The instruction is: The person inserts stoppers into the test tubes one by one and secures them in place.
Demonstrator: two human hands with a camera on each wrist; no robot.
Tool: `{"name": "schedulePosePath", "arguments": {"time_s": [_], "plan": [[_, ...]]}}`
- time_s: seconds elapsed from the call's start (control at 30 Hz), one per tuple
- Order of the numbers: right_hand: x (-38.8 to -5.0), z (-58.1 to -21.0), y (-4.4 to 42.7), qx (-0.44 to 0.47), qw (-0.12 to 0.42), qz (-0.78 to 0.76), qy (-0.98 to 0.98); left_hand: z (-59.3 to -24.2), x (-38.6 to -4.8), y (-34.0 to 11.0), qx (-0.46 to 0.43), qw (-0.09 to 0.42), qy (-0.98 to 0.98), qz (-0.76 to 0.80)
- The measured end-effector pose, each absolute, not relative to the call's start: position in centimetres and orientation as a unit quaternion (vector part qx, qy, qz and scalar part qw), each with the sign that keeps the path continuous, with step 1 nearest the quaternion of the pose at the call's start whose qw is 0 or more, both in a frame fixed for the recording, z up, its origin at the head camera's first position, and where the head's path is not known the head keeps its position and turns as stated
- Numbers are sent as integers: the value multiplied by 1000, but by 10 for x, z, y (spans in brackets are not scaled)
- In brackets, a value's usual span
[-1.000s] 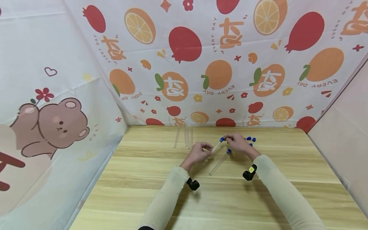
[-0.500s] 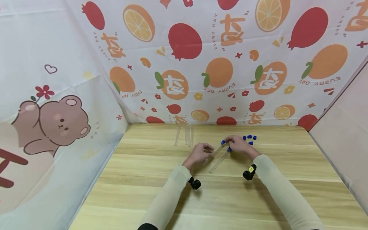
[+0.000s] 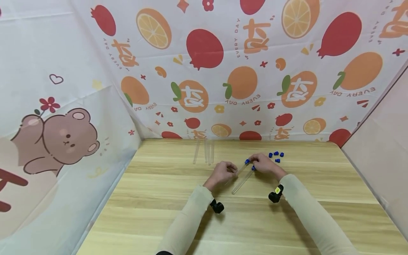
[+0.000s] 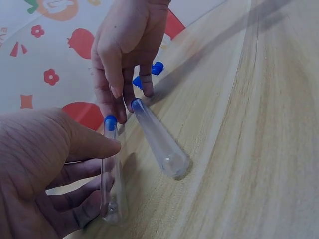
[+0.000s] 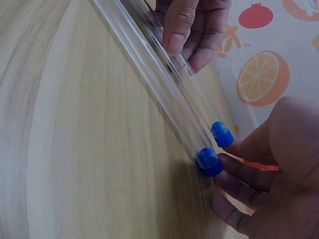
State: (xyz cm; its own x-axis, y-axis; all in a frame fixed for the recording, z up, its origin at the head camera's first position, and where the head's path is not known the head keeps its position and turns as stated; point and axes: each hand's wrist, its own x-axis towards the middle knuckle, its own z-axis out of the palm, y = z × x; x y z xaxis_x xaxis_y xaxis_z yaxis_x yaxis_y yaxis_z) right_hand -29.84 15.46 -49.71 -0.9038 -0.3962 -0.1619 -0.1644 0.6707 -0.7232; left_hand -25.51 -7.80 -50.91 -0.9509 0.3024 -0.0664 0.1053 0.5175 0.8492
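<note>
My left hand [image 4: 45, 154] pinches a clear test tube [image 4: 110, 174] between thumb and fingers. Its blue cap [image 3: 247, 161] points away to the right, just above the table. A second capped test tube [image 3: 243, 182] lies beside it, nearly parallel. My right hand [image 3: 262, 163] is at the capped ends. In the right wrist view its thumb touches the end of the held tube's cap [image 5: 222, 135], and a fingertip is against the other tube's cap [image 5: 210, 163]. Both caps show fully, with no fingers wrapped round them.
Several loose blue caps [image 3: 276, 153] lie on the wooden table [image 3: 153, 198] right of my right hand. Several clear tubes [image 3: 208, 152] without visible caps lie at the back, left of centre. A fruit-print cloth [image 3: 178, 46] hangs behind the table's far edge.
The held test tube's capped end has come down closer to the lying tube. My right hand has lowered with it, so the loose caps show more fully. The left hand stays nearly in place.
</note>
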Motion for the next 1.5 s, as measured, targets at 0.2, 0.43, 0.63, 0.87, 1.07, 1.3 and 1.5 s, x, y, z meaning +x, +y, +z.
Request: {"name": "schedulePosePath", "arguments": {"time_s": [0.2,0.43,0.63,0.87,1.07,1.3,1.5], "plan": [[-299,-497,156,-146,170,-388,894,-510,-255,-78,117,95,868,472],[-299,-501,158,-149,168,-395,891,-515,-255,-78,130,98,866,472],[-298,-502,157,-146,170,-404,887,-517,-255,-78,137,102,864,474],[-299,-500,156,-138,177,-410,884,-517,-255,-79,134,101,857,487],[-299,-499,155,-129,186,-403,887,-518,-254,-80,144,103,855,488],[-300,-498,155,-132,180,-395,891,-516,-254,-82,141,106,856,486],[-302,-496,159,-119,181,-397,892,-514,-256,-83,135,114,850,496]]}}
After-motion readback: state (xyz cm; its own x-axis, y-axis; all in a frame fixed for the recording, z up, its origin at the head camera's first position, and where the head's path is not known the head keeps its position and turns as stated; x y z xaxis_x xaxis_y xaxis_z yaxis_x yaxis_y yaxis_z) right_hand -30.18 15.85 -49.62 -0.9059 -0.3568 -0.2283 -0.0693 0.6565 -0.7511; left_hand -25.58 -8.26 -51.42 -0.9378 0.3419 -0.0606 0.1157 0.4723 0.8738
